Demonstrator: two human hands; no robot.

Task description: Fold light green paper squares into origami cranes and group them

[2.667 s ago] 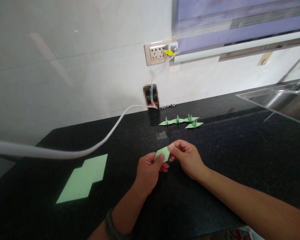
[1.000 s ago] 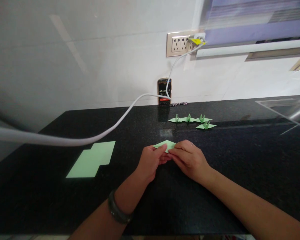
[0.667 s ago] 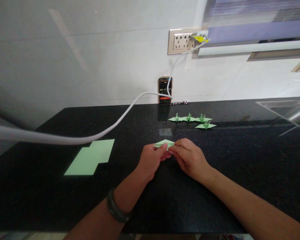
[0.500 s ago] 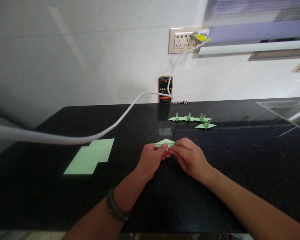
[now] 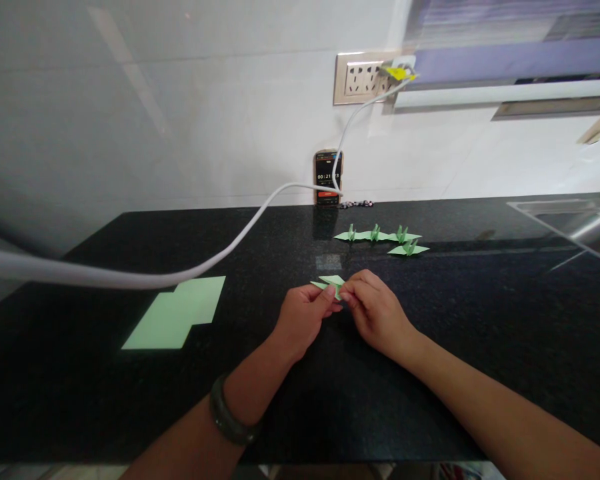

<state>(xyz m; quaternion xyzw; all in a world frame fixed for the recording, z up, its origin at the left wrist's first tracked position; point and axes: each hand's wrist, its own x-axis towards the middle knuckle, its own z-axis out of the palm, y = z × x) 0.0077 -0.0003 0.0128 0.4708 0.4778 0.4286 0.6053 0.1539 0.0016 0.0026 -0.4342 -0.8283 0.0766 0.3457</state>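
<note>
My left hand [image 5: 303, 317] and my right hand [image 5: 377, 310] meet over the black counter [image 5: 480, 320], both pinching a small folded piece of green paper [image 5: 330, 283]. Its flaps stick up and back between my fingertips. Each hand's fingers are closed on the paper. A dark band sits on my left wrist [image 5: 225, 420]. Farther back lie several finished green paper cranes [image 5: 380, 237] in a row.
Flat green paper sheets [image 5: 177, 320] lie at the left. A white cable [image 5: 180, 273] runs across the counter to a phone [image 5: 327, 177] leaning on the wall below a socket [image 5: 357, 77]. A steel sink [image 5: 570, 220] is at the far right.
The green piece was lowered from in front of me toward the counter. In the last half second its flat shape has been pulled into raised flaps between my fingers.
</note>
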